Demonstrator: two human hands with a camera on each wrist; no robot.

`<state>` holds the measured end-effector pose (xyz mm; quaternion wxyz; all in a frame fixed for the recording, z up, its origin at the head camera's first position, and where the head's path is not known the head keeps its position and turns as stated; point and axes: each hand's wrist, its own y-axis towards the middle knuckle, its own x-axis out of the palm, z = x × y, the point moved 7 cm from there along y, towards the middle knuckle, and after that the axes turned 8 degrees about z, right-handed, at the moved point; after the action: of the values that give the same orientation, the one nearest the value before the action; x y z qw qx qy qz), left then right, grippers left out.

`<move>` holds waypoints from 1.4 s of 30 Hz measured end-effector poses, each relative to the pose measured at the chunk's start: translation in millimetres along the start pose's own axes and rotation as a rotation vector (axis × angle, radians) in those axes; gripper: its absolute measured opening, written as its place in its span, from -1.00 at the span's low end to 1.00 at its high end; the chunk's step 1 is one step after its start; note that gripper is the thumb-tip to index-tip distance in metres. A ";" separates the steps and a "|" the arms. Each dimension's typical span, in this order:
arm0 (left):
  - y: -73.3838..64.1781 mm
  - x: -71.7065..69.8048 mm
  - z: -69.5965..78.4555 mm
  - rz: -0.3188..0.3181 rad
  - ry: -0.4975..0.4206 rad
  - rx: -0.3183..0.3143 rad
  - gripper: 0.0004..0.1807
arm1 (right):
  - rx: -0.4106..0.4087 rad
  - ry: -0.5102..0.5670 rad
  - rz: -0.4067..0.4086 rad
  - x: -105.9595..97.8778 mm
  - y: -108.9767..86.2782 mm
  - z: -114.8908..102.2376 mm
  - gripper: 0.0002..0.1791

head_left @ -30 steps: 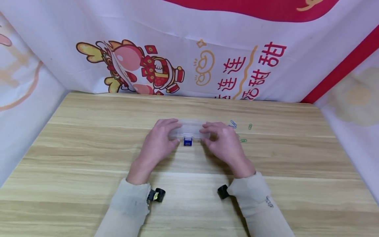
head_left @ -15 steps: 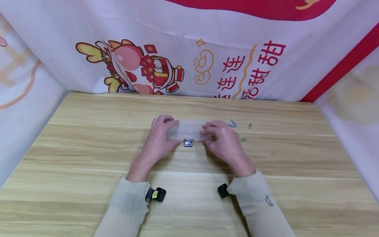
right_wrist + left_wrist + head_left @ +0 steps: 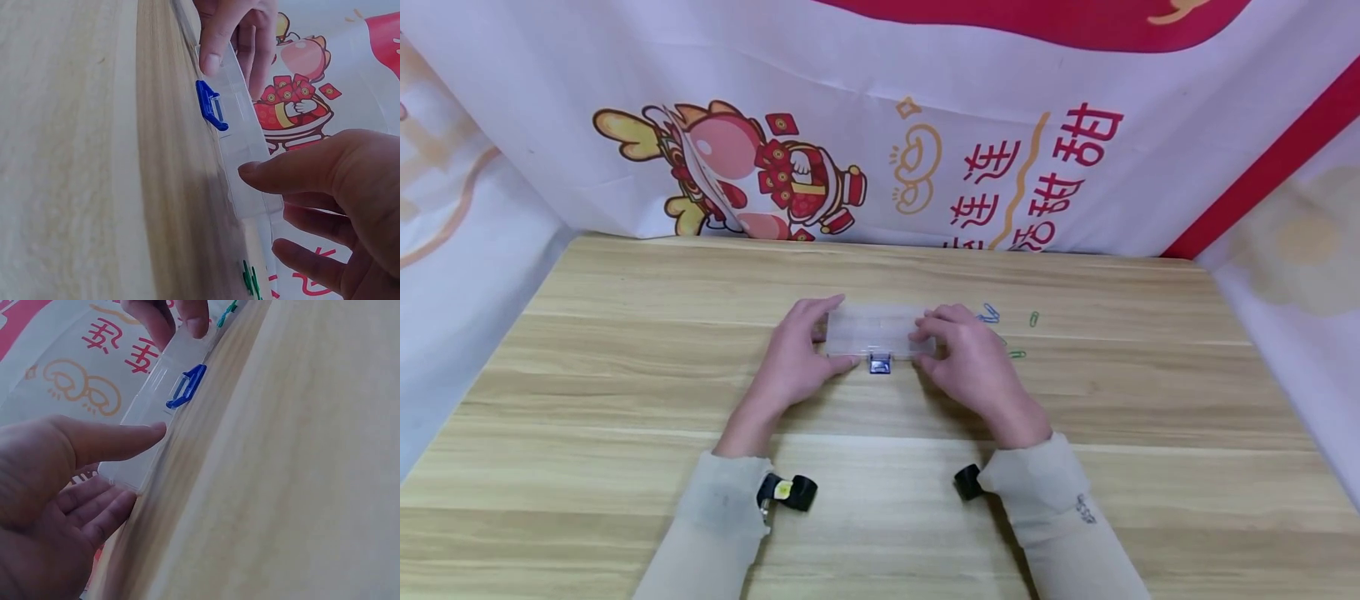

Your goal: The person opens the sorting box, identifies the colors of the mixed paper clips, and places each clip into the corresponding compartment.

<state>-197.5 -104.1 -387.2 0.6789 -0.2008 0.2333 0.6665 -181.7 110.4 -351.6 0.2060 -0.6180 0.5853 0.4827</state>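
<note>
A clear plastic box (image 3: 880,332), long and low with dividers faintly visible inside, lies on the table with its lid down. Its blue latch (image 3: 880,364) sticks out from the middle of the front side, swung outward. My left hand (image 3: 792,354) holds the left end, the thumb straight along the front and the index finger reaching to the back corner. At the opposite end, my right hand (image 3: 972,354) grips the box, its thumb against the front side (image 3: 247,181) and its fingertips over the top and back.
Right of the box lie loose paper clips: blue ones (image 3: 990,313) close behind the right hand, a green one (image 3: 1033,319) farther out, another green one (image 3: 1017,355) by the knuckles. A printed cloth (image 3: 880,125) hangs along the wooden table's (image 3: 880,533) back edge.
My left index finger has straightened and slid off the lid to the back corner. The blue latch has tilted outward, and the box has shifted slightly right and nearer. My right hand has barely moved.
</note>
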 end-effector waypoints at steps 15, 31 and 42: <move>3.1 6.7 -17.7 -0.026 -0.161 -0.127 0.04 | 0.080 0.077 -0.017 2.8 -3.7 12.6 -0.63; 2.3 7.2 -17.2 -0.007 -0.157 -0.123 -0.01 | 0.096 0.092 -0.028 3.8 -2.0 15.6 -0.64; 3.1 6.6 -17.9 -0.005 -0.152 -0.123 0.00 | 0.032 0.093 -0.014 1.6 2.0 14.1 -0.63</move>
<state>-201.4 -109.2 -405.4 0.6829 -0.1916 0.1391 0.6911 -188.7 120.6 -358.7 0.1918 -0.6403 0.5976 0.4428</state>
